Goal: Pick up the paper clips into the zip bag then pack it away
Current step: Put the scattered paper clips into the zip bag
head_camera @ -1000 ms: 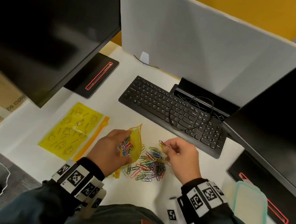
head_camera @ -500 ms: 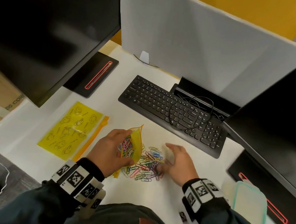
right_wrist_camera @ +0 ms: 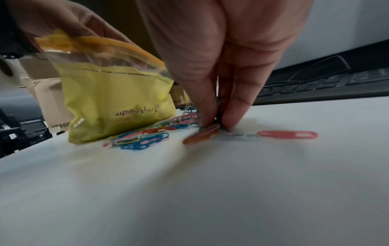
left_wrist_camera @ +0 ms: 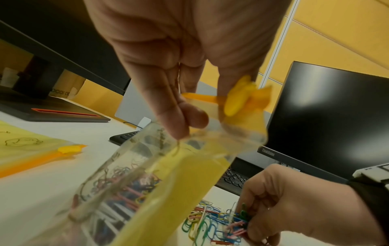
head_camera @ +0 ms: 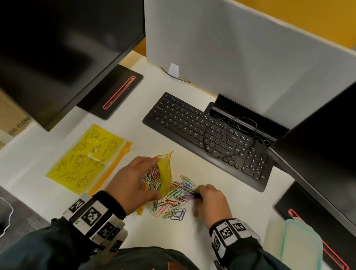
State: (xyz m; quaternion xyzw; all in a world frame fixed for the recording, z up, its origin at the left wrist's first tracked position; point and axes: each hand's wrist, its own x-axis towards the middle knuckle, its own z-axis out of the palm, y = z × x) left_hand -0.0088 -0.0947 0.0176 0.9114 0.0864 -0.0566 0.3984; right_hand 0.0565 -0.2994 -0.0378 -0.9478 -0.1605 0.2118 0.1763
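A small yellow zip bag (head_camera: 161, 176) with several coloured paper clips inside stands upright on the white desk. My left hand (head_camera: 135, 179) grips it near its orange zip top (left_wrist_camera: 238, 99) and holds the mouth apart. A heap of coloured paper clips (head_camera: 176, 200) lies on the desk just right of the bag (right_wrist_camera: 113, 103). My right hand (head_camera: 208, 200) is down on the heap's right side, its fingertips (right_wrist_camera: 216, 123) pinching a few clips (left_wrist_camera: 240, 218) against the desk. One red clip (right_wrist_camera: 288, 134) lies apart on the right.
A larger flat yellow zip pouch (head_camera: 86, 157) lies left of my left hand. A black keyboard (head_camera: 209, 137) with a cable on it sits behind the heap. Two dark monitors (head_camera: 49, 28) flank the desk. A clear lidded box (head_camera: 301, 250) sits at the right front.
My right hand has come down from beside the bag onto the heap and closed its fingers on some clips. My left hand and the bag have barely moved.
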